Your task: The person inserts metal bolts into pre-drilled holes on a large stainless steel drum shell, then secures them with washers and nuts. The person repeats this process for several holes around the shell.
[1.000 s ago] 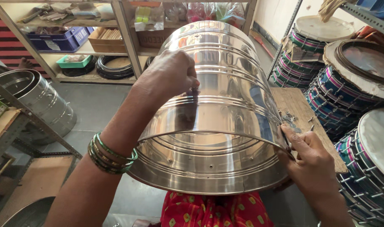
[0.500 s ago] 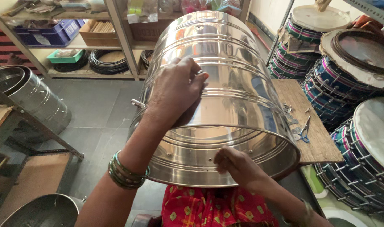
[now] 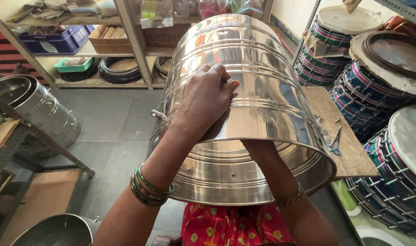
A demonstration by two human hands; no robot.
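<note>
A big shiny steel drum shell (image 3: 262,105) lies on its side across the person's lap, its open end toward the camera and its far end pointing at the shelves (image 3: 126,50). The left hand (image 3: 203,98) rests flat on top of the shell, palm down, fingers spread and slightly curled over the ribbed bands; it presses on the metal rather than gripping it. Green bangles (image 3: 148,187) ring the left wrist. The right forearm goes up into the open mouth of the shell, and the right hand (image 3: 255,146) is hidden inside behind the rim, so whether it is open or closed, or holds anything, cannot be told. A thin bracelet (image 3: 290,198) sits on the right wrist just below the rim. A small lug (image 3: 158,114) sticks out from the shell's left side. Under the shell shows red patterned cloth (image 3: 230,225). To the right, a wooden board (image 3: 342,132) carries scissors (image 3: 335,141) with blue handles, near the shell but apart from it. Beyond the board, finished drums (image 3: 381,91) with coloured bands are stacked. On the left floor lies another steel shell (image 3: 39,109), well apart, and a third (image 3: 53,230) shows at the bottom left corner. The shelves hold a blue crate (image 3: 57,41), a cardboard box (image 3: 112,38) and black rings (image 3: 112,70).
</note>
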